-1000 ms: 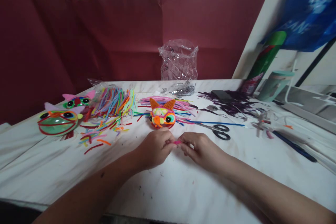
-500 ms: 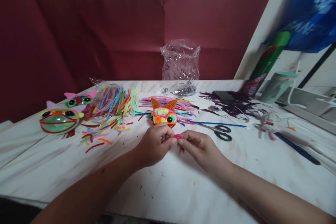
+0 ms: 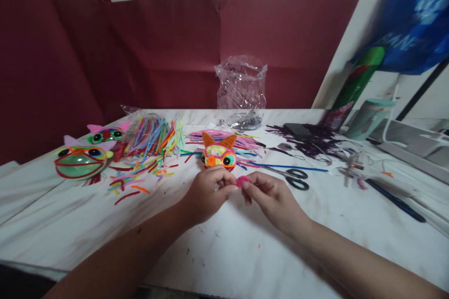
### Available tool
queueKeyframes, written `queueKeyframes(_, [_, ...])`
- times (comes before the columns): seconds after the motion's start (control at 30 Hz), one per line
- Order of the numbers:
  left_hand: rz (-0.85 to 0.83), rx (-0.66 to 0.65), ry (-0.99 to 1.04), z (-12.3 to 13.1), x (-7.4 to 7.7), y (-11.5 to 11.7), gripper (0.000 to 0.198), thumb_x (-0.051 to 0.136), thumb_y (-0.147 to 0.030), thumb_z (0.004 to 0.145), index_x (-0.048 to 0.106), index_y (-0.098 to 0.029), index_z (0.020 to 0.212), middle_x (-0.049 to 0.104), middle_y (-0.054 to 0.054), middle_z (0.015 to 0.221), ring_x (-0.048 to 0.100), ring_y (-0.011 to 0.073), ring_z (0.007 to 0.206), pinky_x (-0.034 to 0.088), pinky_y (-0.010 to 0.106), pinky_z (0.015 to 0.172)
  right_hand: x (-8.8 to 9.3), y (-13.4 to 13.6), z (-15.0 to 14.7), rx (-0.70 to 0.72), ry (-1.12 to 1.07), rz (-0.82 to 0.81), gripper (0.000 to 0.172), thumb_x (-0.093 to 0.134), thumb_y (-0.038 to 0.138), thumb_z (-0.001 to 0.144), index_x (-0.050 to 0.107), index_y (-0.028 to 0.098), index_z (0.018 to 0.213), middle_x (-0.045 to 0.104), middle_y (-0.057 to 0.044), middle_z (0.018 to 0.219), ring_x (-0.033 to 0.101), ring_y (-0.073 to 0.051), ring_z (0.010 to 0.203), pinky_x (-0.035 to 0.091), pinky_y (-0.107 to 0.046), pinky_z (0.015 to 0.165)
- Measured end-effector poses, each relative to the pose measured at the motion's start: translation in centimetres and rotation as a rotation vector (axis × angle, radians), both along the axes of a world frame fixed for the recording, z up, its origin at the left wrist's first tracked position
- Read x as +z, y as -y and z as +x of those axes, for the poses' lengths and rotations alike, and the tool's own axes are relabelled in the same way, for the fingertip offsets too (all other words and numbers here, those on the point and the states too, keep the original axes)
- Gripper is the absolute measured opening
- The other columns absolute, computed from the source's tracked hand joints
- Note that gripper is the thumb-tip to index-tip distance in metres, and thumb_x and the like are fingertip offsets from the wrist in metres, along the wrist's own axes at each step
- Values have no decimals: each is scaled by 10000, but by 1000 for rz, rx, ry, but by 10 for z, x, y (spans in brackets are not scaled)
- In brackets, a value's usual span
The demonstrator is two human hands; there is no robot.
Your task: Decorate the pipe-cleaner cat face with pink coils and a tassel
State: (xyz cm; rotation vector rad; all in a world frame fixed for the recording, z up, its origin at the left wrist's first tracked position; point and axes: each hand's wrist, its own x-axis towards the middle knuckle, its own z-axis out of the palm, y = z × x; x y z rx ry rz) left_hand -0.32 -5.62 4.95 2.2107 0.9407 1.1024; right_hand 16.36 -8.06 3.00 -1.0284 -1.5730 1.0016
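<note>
left hand (image 3: 206, 194): centre frame, fingers curled, thumb and fingertips pinching the left edge of the pink coil (image 3: 242, 181)
right hand (image 3: 271, 196): just right of centre, fingers closed, pinching the same coil from its right side
pink coil: small round fuzzy piece, held between both hands just above the table (image 3: 245, 252), centre frame, just below the orange-eared face
orange-eared face (image 3: 219, 155): small round craft with orange ears and black eyes, on the table just above the hands, not touched
pink strands (image 3: 224, 136): spread behind the orange-eared face, mid frame
scissors (image 3: 296, 178): black handles, flat on the table right of the right hand, near but apart
blue stem (image 3: 291, 167): long thin, lies just above the scissors
cut stems (image 3: 154, 135): mixed-colour pile left of centre, short offcuts scattered below it
green face (image 3: 80, 161): left edge of frame, red outline, black eyes
second face (image 3: 105, 134): just behind the green one, pink ears
plastic bag (image 3: 241, 81): clear, upright at the table's far edge, top centre
purple strands (image 3: 312, 138): tangle, right of centre
teal cup (image 3: 368, 114): right side of frame, at the table's far edge
backdrop (image 3: 157, 56): maroon sheet behind the table
</note>
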Motion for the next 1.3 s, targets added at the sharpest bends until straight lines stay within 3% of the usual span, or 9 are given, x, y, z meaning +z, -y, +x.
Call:
queueKeyframes(0.23, [-70,-45,33,-3,3,-5,136,520,-213,770,567,-166,651,556,2,675,514,136,675,400,256,658,1,-2,3,61,-29,-10,282,554,451,795,561,183,707,542,20,555,480,-120,531,395,-251,547])
queueKeyframes(0.47, [-467,-239,239,-3,-4,-8,265,530,-355,787,504,-151,619,401,-51,556,344,79,519,277,216,503,3,4,0,131,-45,-36,286,566,447,790,566,176,700,530,21,551,466,-112,517,383,-246,534])
queueKeyframes(0.57, [-560,-225,395,0,-10,-10,279,539,-398,777,542,-141,667,451,-38,551,347,70,483,264,219,482,4,2,1,100,-69,-28,287,568,453,787,570,173,722,541,17,560,470,-115,518,386,-249,533])
queueKeyframes(0.7, [-550,-72,431,5,-13,-9,209,587,-336,723,590,-129,693,523,-18,577,368,66,479,283,219,486,4,-4,3,2,-87,11,321,561,472,786,544,183,649,547,20,530,468,-116,515,384,-247,539])
queueKeyframes(0.87, [-578,7,427,12,-15,-1,140,659,-272,632,615,-139,630,518,-48,517,385,69,486,297,213,490,2,-4,1,-21,-114,-10,329,556,475,788,533,190,627,547,18,521,470,-123,523,389,-253,554])
queueKeyframes(1.07, [-585,-34,566,15,-20,5,107,687,-242,633,646,-153,677,609,-32,568,484,88,523,368,224,538,-4,3,-6,19,-183,-33,296,564,435,801,541,182,649,547,26,520,475,-116,534,393,-250,578])
queueKeyframes(1.3, [-427,-44,570,15,-27,4,66,685,-205,669,656,-156,635,593,-11,666,543,107,629,422,233,596,-5,9,-11,-19,-156,-10,288,557,429,802,535,177,665,541,17,540,483,-122,543,399,-251,564])
